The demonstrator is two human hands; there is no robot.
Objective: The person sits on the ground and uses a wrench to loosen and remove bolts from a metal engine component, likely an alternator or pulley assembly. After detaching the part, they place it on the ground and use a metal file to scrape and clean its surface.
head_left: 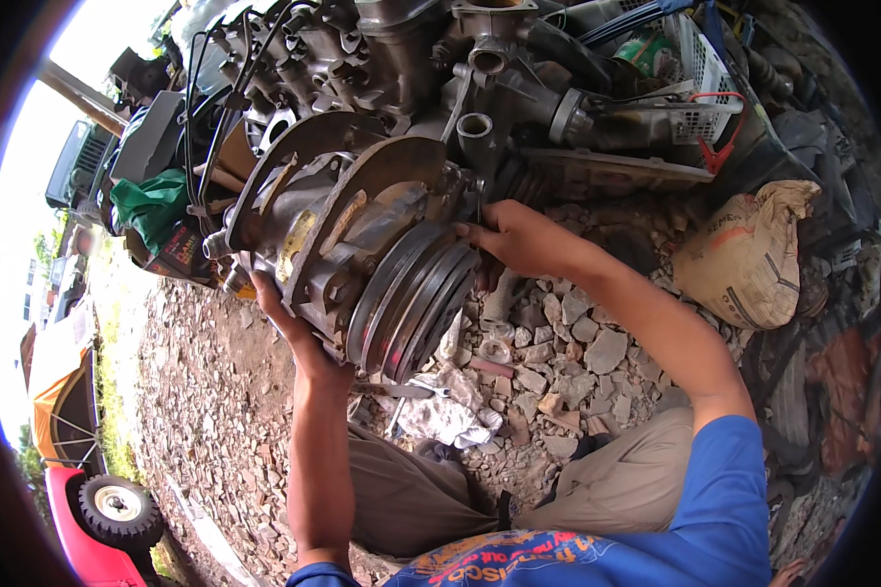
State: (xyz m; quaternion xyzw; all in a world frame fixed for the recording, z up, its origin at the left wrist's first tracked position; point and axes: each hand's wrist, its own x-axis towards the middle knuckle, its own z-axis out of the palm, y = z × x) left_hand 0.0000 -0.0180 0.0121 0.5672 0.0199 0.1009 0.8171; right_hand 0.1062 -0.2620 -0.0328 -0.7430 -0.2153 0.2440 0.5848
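A heavy, greasy belt-driven unit, possibly a compressor point(362, 225), sits in front of me with two curved metal bracket plates around its body. On its near right end is a grooved pulley point(411, 303). My left hand point(294, 328) is wrapped under the unit's lower left side, its fingers partly hidden. At the unit's right side, just above the pulley, my right hand point(519, 240) is closed with the thumb forward. What its fingers grip is hidden. Directly behind the unit stands a large dirty engine point(401, 59).
Below the unit a white rag point(450, 411) and a wrench point(426, 388) lie on rubble. A paper sack point(749, 254) stands at right, near a white plastic basket point(705, 73). Green cloth point(152, 210) hangs at left. A red vehicle point(88, 528) is at lower left.
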